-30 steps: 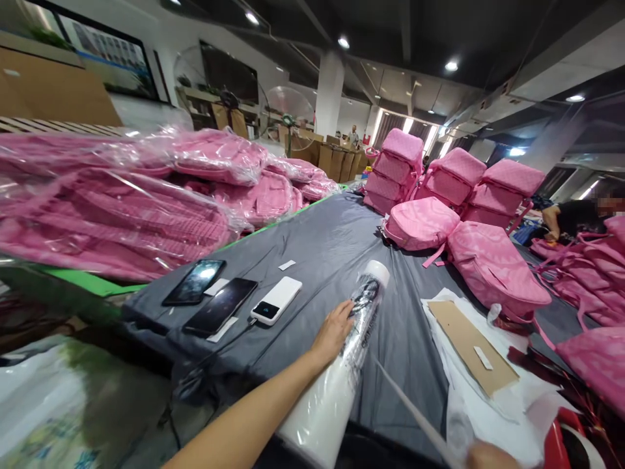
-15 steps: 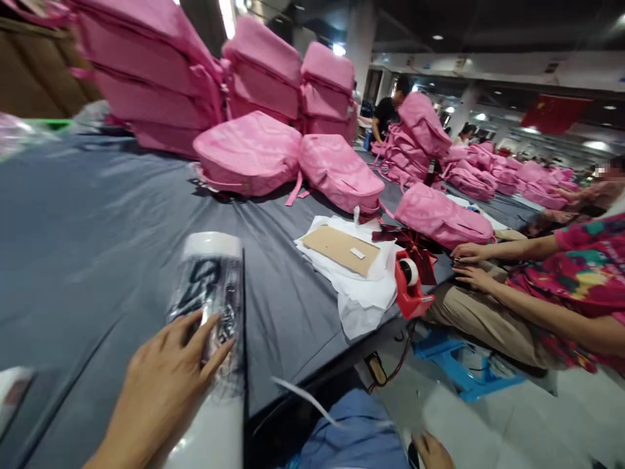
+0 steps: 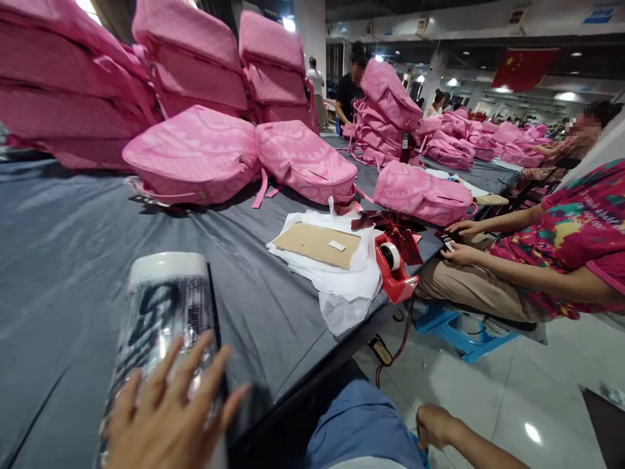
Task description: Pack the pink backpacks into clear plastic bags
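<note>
My left hand [image 3: 170, 404] lies with spread fingers on a long white package [image 3: 168, 264] in clear plastic with black print, on the grey-covered table; it rests on top without gripping, slightly blurred. Low beside my blue-clad knee [image 3: 366, 423], my right hand [image 3: 434, 426] is closed with fingers curled under. Whatever it may hold is hidden; a bit of blue plastic shows just below it. Right of the package, a brown cardboard piece [image 3: 317, 244] with a small white tag [image 3: 336, 245] lies on white paper sheets [image 3: 344, 312], next to a red tape dispenser [image 3: 395, 273].
Pink backpacks [image 3: 195, 156] lie and stand in stacks along the table's back. At right a seated person in a patterned shirt [image 3: 561, 254] handles a small dark item. Dark red tags [image 3: 405, 244] lie near the dispenser. A blue stool [image 3: 469, 335] stands below.
The view has swung left and come nearer the package. My left hand has slid toward me and its fingers have spread. My right hand has come further into view. The seated person's hands have drawn together.
</note>
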A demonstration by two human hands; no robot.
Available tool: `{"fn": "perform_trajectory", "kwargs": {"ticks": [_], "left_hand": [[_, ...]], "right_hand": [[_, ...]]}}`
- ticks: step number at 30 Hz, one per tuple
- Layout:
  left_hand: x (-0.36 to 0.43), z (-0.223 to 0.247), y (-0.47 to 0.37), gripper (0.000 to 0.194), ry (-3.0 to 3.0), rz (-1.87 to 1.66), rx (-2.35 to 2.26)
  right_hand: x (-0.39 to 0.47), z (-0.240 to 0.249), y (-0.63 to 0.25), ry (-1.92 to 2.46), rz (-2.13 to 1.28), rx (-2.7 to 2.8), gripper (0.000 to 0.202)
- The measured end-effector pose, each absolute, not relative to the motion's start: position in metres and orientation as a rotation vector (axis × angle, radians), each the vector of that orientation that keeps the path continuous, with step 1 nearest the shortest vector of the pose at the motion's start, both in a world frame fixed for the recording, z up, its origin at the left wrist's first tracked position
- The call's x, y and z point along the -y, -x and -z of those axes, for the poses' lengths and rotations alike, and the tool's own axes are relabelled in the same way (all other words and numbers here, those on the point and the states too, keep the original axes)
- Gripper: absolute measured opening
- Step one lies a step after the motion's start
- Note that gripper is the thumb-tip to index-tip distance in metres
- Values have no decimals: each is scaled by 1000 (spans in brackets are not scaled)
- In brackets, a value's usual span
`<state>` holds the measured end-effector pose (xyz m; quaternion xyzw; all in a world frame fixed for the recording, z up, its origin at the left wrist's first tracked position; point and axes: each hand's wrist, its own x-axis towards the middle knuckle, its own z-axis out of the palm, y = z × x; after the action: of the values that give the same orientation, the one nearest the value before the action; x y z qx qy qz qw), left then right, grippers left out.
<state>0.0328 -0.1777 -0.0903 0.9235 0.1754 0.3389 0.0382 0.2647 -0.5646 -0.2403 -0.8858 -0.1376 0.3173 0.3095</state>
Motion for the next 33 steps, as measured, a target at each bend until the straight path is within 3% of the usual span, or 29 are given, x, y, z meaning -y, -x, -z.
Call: {"fn": "perform_trajectory", "kwargs": {"ticks": [2, 4, 6, 8, 10, 13, 14, 18, 20, 24, 28, 31, 33], "left_hand": [[223, 86, -51, 66, -2741, -921, -179], [264, 101, -70, 86, -2433, -573, -102], [296, 131, -87, 108, -2048, -406, -51], [318, 164, -98, 118, -1643, -196, -31], [330, 189, -103, 111, -1421, 47, 19], [334, 204, -100, 58, -1640, 239, -8], [333, 203, -98, 50, -1781, 235, -62], [324, 180, -97, 60, -2039, 40, -266], [323, 161, -104, 63, -1924, 26, -278], [325, 125, -124, 57, -1306, 77, -351], [310, 103, -136, 47, -1045, -312, -604], [288, 104, -132, 48, -1117, -445, -708], [274, 117, -129, 51, -1360, -302, -677]], "right_hand": [[540, 215, -267, 2313, -855, 515, 24], [509, 177, -253, 2200, -841, 674, 12], [480, 133, -230, 1903, -829, 892, 37], [461, 97, -208, 1517, -878, 952, 48], [454, 79, -198, 1310, -873, 862, 49], [460, 91, -217, 1261, -747, 488, 47], [465, 100, -229, 1268, -665, 352, 48], [490, 133, -271, 1527, -416, 241, 54], [496, 142, -267, 1603, -574, 451, 61], [483, 160, -215, 1161, -1052, 748, 99], [466, 185, -178, 1221, -1123, 488, 70], [470, 197, -185, 1234, -1054, 374, 67], [479, 204, -200, 1296, -1011, 318, 70]]}}
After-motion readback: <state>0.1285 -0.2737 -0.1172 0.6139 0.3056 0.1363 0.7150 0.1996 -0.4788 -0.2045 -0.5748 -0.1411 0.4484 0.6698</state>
